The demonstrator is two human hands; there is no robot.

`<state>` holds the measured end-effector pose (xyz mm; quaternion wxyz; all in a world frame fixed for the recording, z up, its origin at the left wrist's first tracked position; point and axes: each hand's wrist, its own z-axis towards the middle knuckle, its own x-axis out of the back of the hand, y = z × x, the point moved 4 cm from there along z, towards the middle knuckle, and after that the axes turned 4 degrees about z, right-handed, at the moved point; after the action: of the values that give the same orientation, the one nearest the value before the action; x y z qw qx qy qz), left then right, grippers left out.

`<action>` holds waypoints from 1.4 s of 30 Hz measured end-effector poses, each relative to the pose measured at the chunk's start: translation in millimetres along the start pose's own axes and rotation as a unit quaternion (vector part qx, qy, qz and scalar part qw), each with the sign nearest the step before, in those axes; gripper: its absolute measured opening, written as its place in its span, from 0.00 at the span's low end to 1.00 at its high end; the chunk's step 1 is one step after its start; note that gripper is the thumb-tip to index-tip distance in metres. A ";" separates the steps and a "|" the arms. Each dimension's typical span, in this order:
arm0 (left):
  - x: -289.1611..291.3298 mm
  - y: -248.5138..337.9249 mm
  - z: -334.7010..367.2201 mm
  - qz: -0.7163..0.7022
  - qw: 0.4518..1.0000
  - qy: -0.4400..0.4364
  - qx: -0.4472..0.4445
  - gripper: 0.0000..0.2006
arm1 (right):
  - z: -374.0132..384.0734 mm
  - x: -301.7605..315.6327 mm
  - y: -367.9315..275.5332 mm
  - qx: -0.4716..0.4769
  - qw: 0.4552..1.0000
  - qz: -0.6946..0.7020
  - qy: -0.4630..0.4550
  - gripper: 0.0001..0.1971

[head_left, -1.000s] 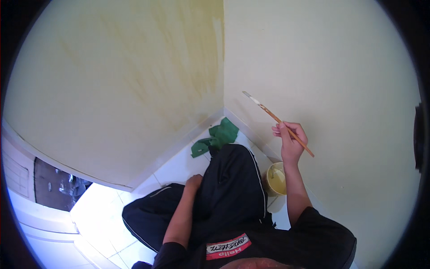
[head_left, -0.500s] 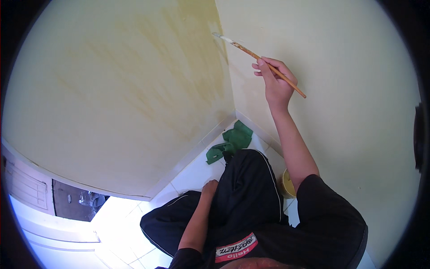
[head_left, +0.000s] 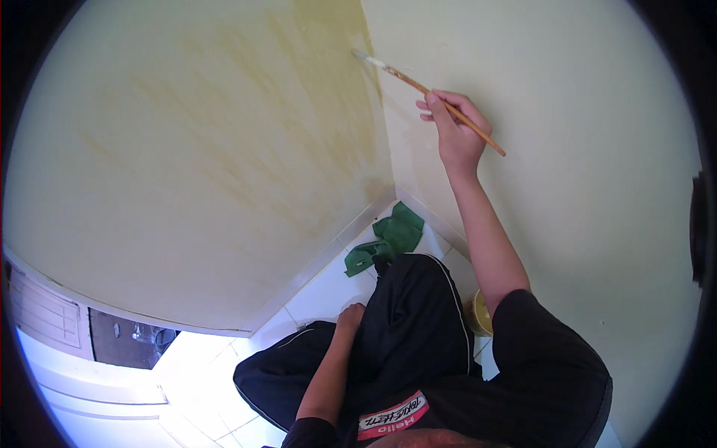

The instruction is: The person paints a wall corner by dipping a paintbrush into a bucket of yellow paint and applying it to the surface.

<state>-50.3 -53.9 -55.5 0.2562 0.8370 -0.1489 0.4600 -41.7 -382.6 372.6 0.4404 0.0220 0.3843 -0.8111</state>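
Note:
My right hand (head_left: 461, 131) is raised in front of the walls and pinches a thin paintbrush (head_left: 407, 78) by its wooden handle. White paint coats the brush's ferrule and upper handle. The bristle end reaches the left wall (head_left: 187, 246) beside the corner, where a band of darker yellow-tan paint runs down. Streaks of the same tone fan out across that wall. My left hand (head_left: 350, 318) rests against my bent leg, fingers curled in and partly hidden, with no object visible in it.
On the tiled floor (head_left: 317, 295) a crumpled green cloth (head_left: 399, 230) lies by the corner. A yellowish paint tub (head_left: 480, 313) stands beside my right knee, partly covered by my arm. The right wall (head_left: 582, 149) is pale cream. A dark mat (head_left: 119, 340) with clear plastic lies at the far left.
The brush and my right hand have shifted slightly up and to the left, with the tip still near the corner. My left hand stays on my leg.

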 end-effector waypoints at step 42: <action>-6.2 -4.2 6.3 -0.019 0.999 -0.028 0.032 0.22 | -54.9 27.7 34.9 -0.039 0.998 -0.052 0.003 0.07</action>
<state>-47.2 -54.0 -64.8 0.2336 0.8599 -0.1253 0.4362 -49.7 -377.7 302.5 0.3972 -0.0123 0.4175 -0.8172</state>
